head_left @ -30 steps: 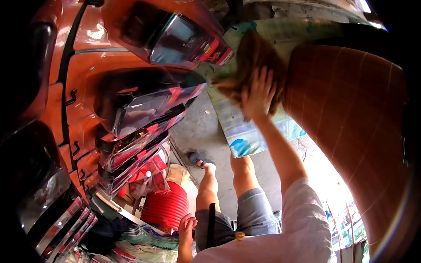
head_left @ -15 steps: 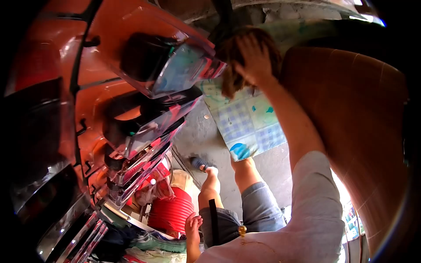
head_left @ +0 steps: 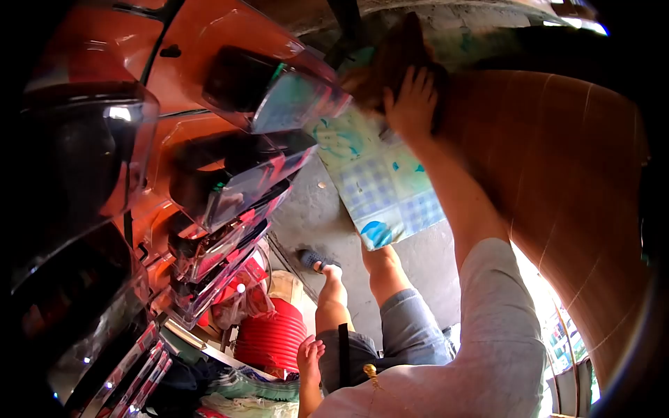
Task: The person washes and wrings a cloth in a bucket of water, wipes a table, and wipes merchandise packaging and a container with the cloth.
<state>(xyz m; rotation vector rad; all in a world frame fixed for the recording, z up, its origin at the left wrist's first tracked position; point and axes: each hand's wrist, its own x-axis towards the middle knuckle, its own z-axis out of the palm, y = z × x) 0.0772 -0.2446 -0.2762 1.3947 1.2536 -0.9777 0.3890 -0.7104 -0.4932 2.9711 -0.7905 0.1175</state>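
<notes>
My right hand [head_left: 413, 104] reaches forward with its fingers spread, lying flat against a dark brown thing [head_left: 406, 52] that looks furry. Its kind is blurred and partly hidden behind the hand. Below it a patterned sheet [head_left: 394, 174], with blue checks and blue-green shapes, covers a flat surface near my knee. My left hand [head_left: 310, 354] is low beside my thigh, fingers loosely bent and a little apart, holding nothing that I can see. It is nearest to a roll of red hose [head_left: 272, 338].
On the left, packaged goods in clear plastic [head_left: 244, 188] hang from an orange panel [head_left: 191, 56] and jut out. A large brown curved surface [head_left: 550, 167] stands close on the right. Grey floor [head_left: 313, 216] shows around my feet.
My right hand has slid slightly down and right along the brown thing, which now shows higher above my fingers. The view has shifted a little; my left hand stays low.
</notes>
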